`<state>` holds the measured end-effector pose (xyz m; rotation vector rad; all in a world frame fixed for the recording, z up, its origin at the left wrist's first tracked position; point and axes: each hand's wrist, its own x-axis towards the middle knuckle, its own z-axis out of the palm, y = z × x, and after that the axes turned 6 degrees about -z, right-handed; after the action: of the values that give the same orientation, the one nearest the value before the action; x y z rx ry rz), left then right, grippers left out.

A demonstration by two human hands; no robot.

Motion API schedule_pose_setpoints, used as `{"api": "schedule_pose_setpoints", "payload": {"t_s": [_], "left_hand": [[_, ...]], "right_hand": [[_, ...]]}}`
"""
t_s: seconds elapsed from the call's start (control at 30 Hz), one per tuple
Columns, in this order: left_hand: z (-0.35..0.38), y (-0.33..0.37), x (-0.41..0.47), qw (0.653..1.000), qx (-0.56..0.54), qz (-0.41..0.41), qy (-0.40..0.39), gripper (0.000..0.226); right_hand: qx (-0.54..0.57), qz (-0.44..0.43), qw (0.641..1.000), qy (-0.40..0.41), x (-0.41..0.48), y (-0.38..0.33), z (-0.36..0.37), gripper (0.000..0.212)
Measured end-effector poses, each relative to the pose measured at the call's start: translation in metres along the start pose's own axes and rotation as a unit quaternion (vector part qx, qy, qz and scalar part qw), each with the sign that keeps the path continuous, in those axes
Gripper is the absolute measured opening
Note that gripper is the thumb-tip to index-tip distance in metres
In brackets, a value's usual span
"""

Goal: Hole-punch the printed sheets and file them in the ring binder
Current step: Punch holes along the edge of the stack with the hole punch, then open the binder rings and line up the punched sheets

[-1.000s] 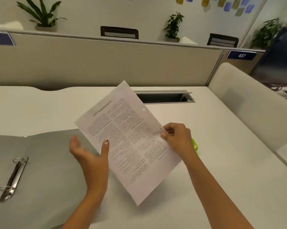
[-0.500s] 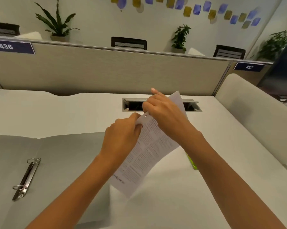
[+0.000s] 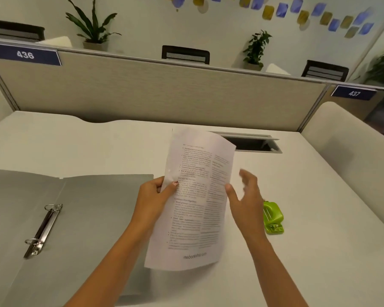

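Over the white desk, the person's holding the printed sheet up off the surface, text facing them, top right corner curling back a bit. Left hand pinches the sheet's left edge, thumb flat on the front and the other fingers curled behind, right below a small punched hole in the margin. Right hand sits at the opposite edge with fingers loosely spread and gripping nothing; it's kinda blurry, and the thumb tip is right at the paper's edge, though I honestly can't tell if it's touching. So the sheet hangs between the two hands, its lower left part overlapping the right flap of the grey ring binder, which lies open and flat on the left side of the desk with its metal rings closed. Little green hole punch sits on the desk just right of the right wrist. Further back there's a cable hatch propped open in the desk, then a beige partition with a blue 436 plate.
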<state>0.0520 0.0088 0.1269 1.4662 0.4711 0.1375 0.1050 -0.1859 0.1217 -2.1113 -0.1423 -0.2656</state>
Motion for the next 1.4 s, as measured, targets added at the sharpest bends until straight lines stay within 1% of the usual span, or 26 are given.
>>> {"api": "schedule_pose_setpoints", "payload": {"t_s": [0.03,0.07,0.1,0.13,0.17,0.2,0.23,0.27,0.37,0.4,0.5,0.6,0.67,0.77,0.87,1.0,1.1,1.2,1.3,1.4], "left_hand": [[0.001,-0.003,0.0,1.0,-0.019,-0.017,-0.006,0.013],[0.002,-0.007,0.001,0.999,-0.034,-0.032,-0.013,0.014],[0.003,-0.012,0.003,0.998,-0.04,-0.041,-0.019,0.015],[0.003,-0.016,0.005,0.998,-0.037,-0.048,-0.021,0.016],[0.004,-0.022,0.006,0.998,-0.035,-0.057,-0.017,0.017],[0.005,-0.027,0.008,0.997,-0.035,-0.069,-0.01,0.018],[0.006,-0.033,0.01,0.996,-0.037,-0.08,-0.001,0.018],[0.006,-0.039,0.012,0.995,-0.034,-0.088,0.01,0.017],[0.009,-0.06,0.016,0.994,0.011,-0.099,0.039,0.017],[0.01,-0.065,0.016,0.994,0.037,-0.097,0.043,0.018],[0.014,-0.079,0.014,0.989,0.123,-0.07,0.041,0.021],[0.019,-0.086,0.013,0.981,0.185,-0.043,0.036,0.021],[0.021,-0.088,0.013,0.977,0.206,-0.039,0.042,0.022],[0.02,-0.088,0.012,0.977,0.204,-0.036,0.06,0.028],[0.012,-0.085,0.007,0.974,0.216,-0.005,0.073,0.034],[-0.005,-0.081,-0.003,0.969,0.226,0.039,0.086,0.03],[-0.023,-0.079,-0.011,0.97,0.216,0.044,0.101,0.028],[-0.045,-0.08,-0.019,0.97,0.206,0.047,0.118,0.027],[-0.066,-0.078,-0.027,0.971,0.189,0.051,0.139,0.023],[-0.09,-0.073,-0.032,0.968,0.173,0.069,0.166,0.02]], "right_hand": [[0.062,0.088,0.994,-0.024,-0.003,0.01,0.001,0.052],[0.136,0.172,0.974,-0.055,-0.005,0.019,0.001,0.05],[0.203,0.241,0.945,-0.09,-0.008,0.029,0.002,0.047],[0.251,0.281,0.918,-0.122,-0.012,0.037,0.001,0.043],[0.275,0.292,0.904,-0.149,-0.017,0.044,0.0,0.038],[0.28,0.284,0.902,-0.168,-0.021,0.05,-0.001,0.033],[0.273,0.271,0.907,-0.173,-0.025,0.053,-0.002,0.029],[0.262,0.262,0.915,-0.157,-0.027,0.057,-0.003,0.027],[0.205,0.262,0.942,-0.05,-0.028,0.063,-0.006,0.026],[0.179,0.257,0.949,-0.029,-0.028,0.064,-0.007,0.027],[0.095,0.244,0.965,-0.004,-0.03,0.069,-0.006,0.024],[0.042,0.237,0.971,0.011,-0.033,0.075,-0.003,0.023],[0.017,0.239,0.971,0.008,-0.034,0.079,-0.001,0.024],[-0.004,0.244,0.97,0.007,-0.035,0.083,0.002,0.024],[-0.015,0.236,0.971,0.009,-0.036,0.086,0.002,0.026],[-0.043,0.218,0.975,0.004,-0.038,0.084,0.002,0.028],[-0.086,0.171,0.981,0.033,-0.043,0.078,0.006,0.033],[-0.133,0.092,0.985,0.063,-0.049,0.065,0.012,0.034],[-0.115,0.02,0.991,0.07,-0.052,0.042,0.021,0.031],[-0.077,-0.052,0.995,0.039,-0.056,0.013,0.038,0.029]]}}
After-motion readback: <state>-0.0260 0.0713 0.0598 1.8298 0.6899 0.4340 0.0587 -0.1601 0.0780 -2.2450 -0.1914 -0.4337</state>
